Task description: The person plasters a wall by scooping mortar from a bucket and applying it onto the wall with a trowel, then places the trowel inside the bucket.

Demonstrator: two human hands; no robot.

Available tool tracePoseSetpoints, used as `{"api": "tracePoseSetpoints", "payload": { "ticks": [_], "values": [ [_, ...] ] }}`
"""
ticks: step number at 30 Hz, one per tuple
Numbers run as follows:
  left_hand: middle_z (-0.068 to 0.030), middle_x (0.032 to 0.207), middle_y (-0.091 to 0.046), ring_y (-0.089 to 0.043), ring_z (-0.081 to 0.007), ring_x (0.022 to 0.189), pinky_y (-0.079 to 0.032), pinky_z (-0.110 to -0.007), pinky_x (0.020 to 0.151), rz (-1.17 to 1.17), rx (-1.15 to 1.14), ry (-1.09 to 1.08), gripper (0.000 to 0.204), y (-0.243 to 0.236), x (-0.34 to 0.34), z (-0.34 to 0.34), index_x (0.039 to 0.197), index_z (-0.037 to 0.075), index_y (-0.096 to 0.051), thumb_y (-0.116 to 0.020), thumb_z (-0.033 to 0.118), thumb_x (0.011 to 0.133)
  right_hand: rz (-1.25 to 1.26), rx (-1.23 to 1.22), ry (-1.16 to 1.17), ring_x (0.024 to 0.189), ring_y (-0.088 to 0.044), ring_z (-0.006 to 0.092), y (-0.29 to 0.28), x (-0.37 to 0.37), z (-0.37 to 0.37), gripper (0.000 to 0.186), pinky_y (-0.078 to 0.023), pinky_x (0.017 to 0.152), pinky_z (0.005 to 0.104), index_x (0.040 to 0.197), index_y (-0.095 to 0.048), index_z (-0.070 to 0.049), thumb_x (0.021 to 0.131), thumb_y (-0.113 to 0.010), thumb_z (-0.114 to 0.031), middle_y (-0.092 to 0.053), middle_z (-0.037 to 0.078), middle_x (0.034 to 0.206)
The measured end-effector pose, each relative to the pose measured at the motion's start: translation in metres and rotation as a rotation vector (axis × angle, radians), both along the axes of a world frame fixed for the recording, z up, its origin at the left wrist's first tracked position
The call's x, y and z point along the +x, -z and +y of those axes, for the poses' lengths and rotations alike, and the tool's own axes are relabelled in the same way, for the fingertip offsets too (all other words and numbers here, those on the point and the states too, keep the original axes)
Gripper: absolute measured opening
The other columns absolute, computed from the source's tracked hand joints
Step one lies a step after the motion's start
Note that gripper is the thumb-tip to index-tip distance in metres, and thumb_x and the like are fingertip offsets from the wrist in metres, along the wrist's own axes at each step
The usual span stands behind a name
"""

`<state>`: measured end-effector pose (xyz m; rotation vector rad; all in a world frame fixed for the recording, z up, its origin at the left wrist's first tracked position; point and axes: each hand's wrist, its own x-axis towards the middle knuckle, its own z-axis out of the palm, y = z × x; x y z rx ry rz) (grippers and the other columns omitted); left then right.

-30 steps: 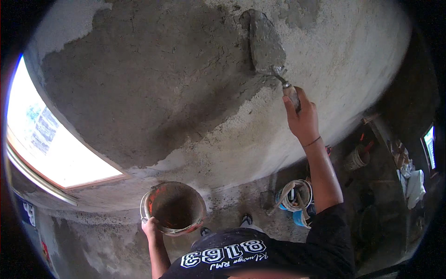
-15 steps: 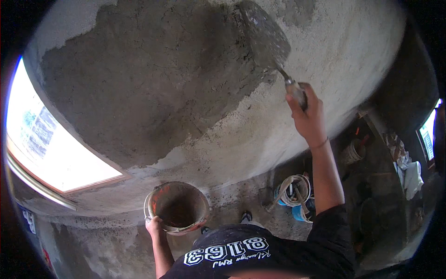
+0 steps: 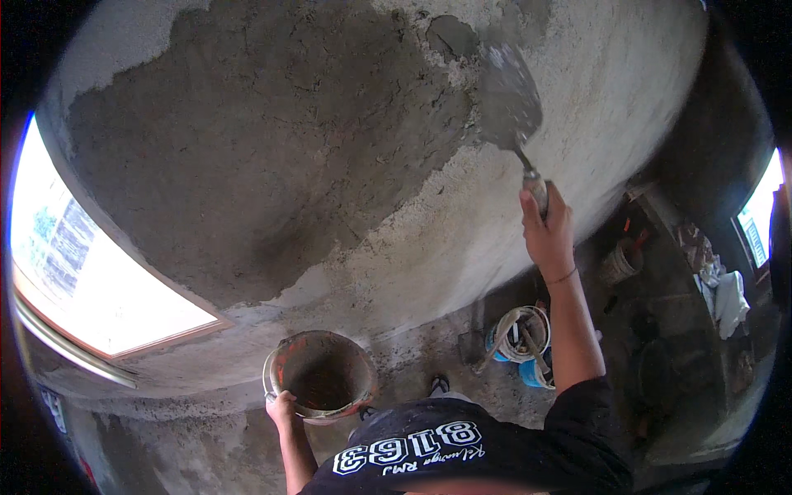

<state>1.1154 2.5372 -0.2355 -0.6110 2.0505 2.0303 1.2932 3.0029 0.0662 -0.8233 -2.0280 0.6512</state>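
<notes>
My right hand (image 3: pixel 548 229) is closed around the handle of a trowel (image 3: pixel 509 95). Its broad grey blade is up at the wall, by the right edge of a large patch of wet grey mortar (image 3: pixel 272 148). Beside the blade's upper end sits a small separate dab of mortar (image 3: pixel 452 37). Pale, rough wall (image 3: pixel 429 223) shows below and right of the patch. Low on the left, my left hand (image 3: pixel 282 407) grips the rim of a bucket (image 3: pixel 361 369). The bucket tilts so its dark inside shows, with reddish-orange marks on its wall; how much it holds is unclear.
Another bucket (image 3: pixel 540 322) with tools in it stands on the floor, a blue container (image 3: pixel 532 375) beside it. A bright window (image 3: pixel 99 272) lies to the left. Farther right are a pail (image 3: pixel 620 262) and white sacking (image 3: pixel 730 305) in shadow.
The trowel and my right hand have moved right and slightly down, away from the patch. A dab of mortar now shows where the blade was. The bucket has shifted slightly right.
</notes>
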Motion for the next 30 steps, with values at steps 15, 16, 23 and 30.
{"api": "tracePoseSetpoints", "payload": {
  "ticks": [15, 16, 23, 30],
  "values": [
    [-0.0025, 0.068, -0.051, -0.047, -0.0151, 0.054, -0.039, -0.029, 0.051, 0.102, 0.009, 0.007, 0.025, -0.009, -0.001, -0.001, 0.08, -0.001, -0.053, -0.053, 0.004, 0.056, 0.124, -0.157, 0.028, 0.048, -0.049, 0.0154, 0.036, 0.014, 0.011, 0.045, -0.039, 0.046, 0.0299, 0.087, -0.053, 0.003, 0.086, -0.055, -0.042, -0.052, 0.008, 0.056],
    [-0.0027, 0.068, -0.051, -0.047, -0.0149, 0.053, -0.039, -0.029, 0.05, 0.107, -0.016, -0.001, 0.025, -0.012, -0.003, 0.0, 0.08, -0.001, -0.053, -0.053, 0.004, 0.055, 0.127, -0.149, 0.03, 0.048, -0.049, 0.0154, 0.033, 0.01, 0.003, 0.045, -0.039, 0.046, 0.0299, 0.087, -0.053, 0.003, 0.086, -0.055, -0.042, -0.052, 0.008, 0.056],
    [-0.0044, 0.079, -0.052, -0.051, -0.0176, 0.064, -0.042, -0.029, 0.057, 0.006, -0.065, 0.014, 0.043, -0.007, -0.003, -0.009, 0.096, -0.004, -0.052, -0.049, -0.002, 0.052, 0.285, -0.141, -0.335, 0.049, -0.047, 0.0085, -0.014, -0.056, -0.03, 0.042, -0.04, 0.044, 0.0258, 0.086, -0.049, 0.001, 0.088, -0.053, -0.041, -0.05, 0.003, 0.057],
    [-0.0042, 0.08, -0.051, -0.049, -0.0164, 0.064, -0.041, -0.028, 0.056, 0.034, -0.002, -0.017, 0.045, 0.008, 0.004, -0.013, 0.098, -0.003, -0.051, -0.05, -0.001, 0.053, 0.397, -0.586, -0.412, 0.044, -0.044, 0.0094, 0.014, -0.067, -0.01, 0.037, -0.037, 0.04, 0.0246, 0.083, -0.048, -0.006, 0.088, -0.053, -0.042, -0.046, 0.002, 0.056]
  ]
}}
